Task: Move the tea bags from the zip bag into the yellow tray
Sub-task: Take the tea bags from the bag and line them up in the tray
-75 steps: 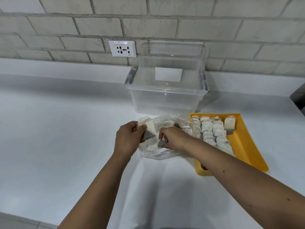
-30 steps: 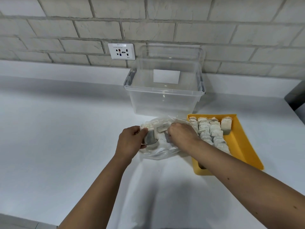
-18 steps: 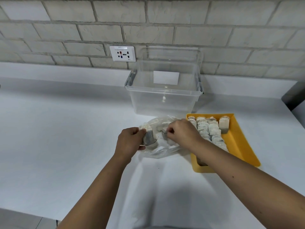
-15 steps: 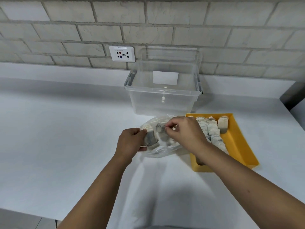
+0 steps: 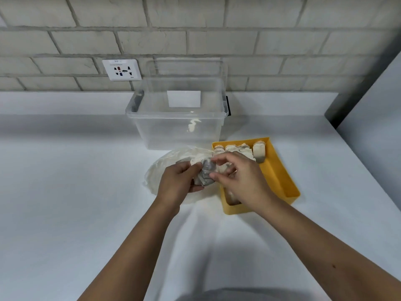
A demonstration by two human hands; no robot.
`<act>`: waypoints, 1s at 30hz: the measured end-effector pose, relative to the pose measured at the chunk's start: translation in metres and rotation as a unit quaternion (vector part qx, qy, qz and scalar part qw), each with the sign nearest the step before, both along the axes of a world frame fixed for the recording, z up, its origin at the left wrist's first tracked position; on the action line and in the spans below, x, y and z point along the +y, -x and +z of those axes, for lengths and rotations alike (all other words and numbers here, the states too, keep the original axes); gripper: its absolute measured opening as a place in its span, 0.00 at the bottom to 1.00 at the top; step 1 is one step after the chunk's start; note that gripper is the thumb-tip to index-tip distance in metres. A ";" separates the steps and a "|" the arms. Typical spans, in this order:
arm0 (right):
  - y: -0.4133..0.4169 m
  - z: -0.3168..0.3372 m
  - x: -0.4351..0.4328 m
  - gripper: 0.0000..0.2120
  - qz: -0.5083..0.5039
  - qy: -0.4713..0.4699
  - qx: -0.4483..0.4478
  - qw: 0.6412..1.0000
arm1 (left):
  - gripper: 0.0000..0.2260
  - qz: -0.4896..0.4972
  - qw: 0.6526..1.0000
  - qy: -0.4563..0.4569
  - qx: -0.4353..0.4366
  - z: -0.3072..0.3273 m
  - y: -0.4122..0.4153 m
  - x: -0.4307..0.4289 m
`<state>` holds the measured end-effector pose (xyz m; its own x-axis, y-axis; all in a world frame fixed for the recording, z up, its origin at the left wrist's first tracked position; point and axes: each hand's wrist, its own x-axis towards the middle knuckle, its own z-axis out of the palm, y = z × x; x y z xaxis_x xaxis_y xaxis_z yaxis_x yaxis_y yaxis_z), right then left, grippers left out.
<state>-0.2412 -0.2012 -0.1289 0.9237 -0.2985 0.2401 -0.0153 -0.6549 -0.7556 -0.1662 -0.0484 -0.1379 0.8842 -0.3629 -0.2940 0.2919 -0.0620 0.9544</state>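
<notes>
The clear zip bag [image 5: 165, 168] lies crumpled on the white counter, left of the yellow tray [image 5: 280, 174]. Rows of pale tea bags [image 5: 243, 149] stand in the tray, one apart at the far right [image 5: 259, 151]. My left hand [image 5: 178, 183] grips a small bundle of tea bags [image 5: 205, 174] above the bag's mouth. My right hand [image 5: 238, 177] hovers over the tray's left side, its fingertips pinching at the same bundle. The tray's near rows are hidden under my right hand.
A clear plastic tub [image 5: 180, 118] stands behind the bag and tray, against the brick wall. A wall socket [image 5: 122, 69] sits to its left. A grey panel [image 5: 373, 83] closes off the counter's right end.
My right hand came out of the bag and rose beside the left hand. The bundle of tea bags now sits between both hands. The camera view tilted and shifted left.
</notes>
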 end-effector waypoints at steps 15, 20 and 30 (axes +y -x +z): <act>0.020 0.016 -0.090 0.05 -0.114 -0.094 -0.021 0.989 | 0.07 -0.043 0.999 0.002 -0.020 0.008 0.017 -0.080; 0.032 0.008 -0.131 0.07 -0.107 0.096 0.103 0.984 | 0.08 -0.028 0.999 -0.008 -0.024 0.004 0.009 -0.084; -0.001 -0.036 -0.156 0.10 -0.140 0.266 0.161 0.940 | 0.06 -0.028 0.999 -0.026 -0.018 -0.004 0.002 -0.083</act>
<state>-0.2404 -0.3569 -0.1649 0.8769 -0.4577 0.1468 -0.4152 -0.8751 -0.2485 -0.1684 -0.1315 -0.1423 0.8739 -0.3967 -0.2810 0.2513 -0.1262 0.9596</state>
